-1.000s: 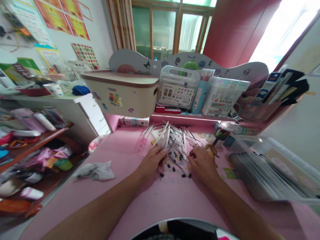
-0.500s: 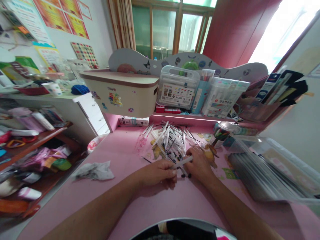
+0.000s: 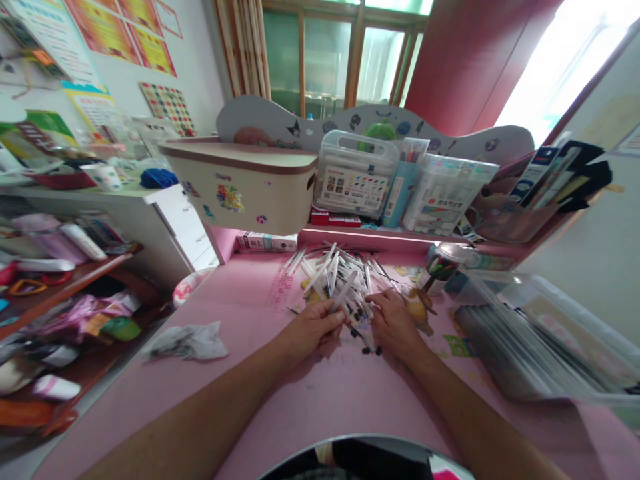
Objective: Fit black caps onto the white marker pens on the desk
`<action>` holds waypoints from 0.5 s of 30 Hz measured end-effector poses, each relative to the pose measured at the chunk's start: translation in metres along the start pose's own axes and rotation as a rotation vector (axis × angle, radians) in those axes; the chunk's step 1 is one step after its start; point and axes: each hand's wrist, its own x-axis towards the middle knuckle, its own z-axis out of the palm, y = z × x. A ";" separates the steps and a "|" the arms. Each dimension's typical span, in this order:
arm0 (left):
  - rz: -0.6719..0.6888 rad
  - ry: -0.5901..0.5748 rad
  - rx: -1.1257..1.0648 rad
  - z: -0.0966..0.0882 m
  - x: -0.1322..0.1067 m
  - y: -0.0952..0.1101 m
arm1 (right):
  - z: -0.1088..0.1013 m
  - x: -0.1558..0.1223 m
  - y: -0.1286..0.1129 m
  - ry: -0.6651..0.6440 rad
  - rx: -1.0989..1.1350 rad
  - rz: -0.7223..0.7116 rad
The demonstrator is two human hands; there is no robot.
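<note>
A heap of white pens [image 3: 345, 270] lies on the pink desk [image 3: 320, 393], with small black caps [image 3: 373, 349] scattered at its near edge. My left hand [image 3: 313, 325] is closed on one white pen [image 3: 345, 291], which points up and to the right over the heap. Just to the right, my right hand [image 3: 395, 323] rests on the near edge of the heap with its fingers curled down among the pens and caps; what they grip, if anything, is hidden.
A crumpled grey cloth [image 3: 187, 341] lies on the desk at left. A round tin [image 3: 440, 265] and a clear plastic box [image 3: 540, 340] stand at right. The raised shelf carries a cream bin [image 3: 245, 183] and marker cases [image 3: 357, 175]. Cluttered shelves [image 3: 60, 287] stand far left.
Half a second ago both hands held one pen level between them. Now only my left hand holds it, tilted up toward the heap, and my right hand has gone back to the heap's edge.
</note>
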 end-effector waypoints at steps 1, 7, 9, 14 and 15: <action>0.006 0.026 -0.015 0.000 0.000 0.001 | 0.000 0.000 0.000 0.008 0.014 0.001; 0.064 0.255 -0.037 -0.003 0.005 0.009 | -0.006 -0.003 -0.009 0.034 0.031 -0.046; 0.087 0.294 -0.048 -0.005 0.006 0.009 | -0.009 -0.006 -0.017 -0.015 0.016 -0.074; 0.125 0.343 -0.075 -0.005 0.007 0.008 | -0.014 -0.013 -0.036 -0.158 -0.028 -0.114; 0.124 0.352 -0.073 -0.005 0.007 0.008 | -0.013 -0.014 -0.038 -0.172 -0.031 -0.102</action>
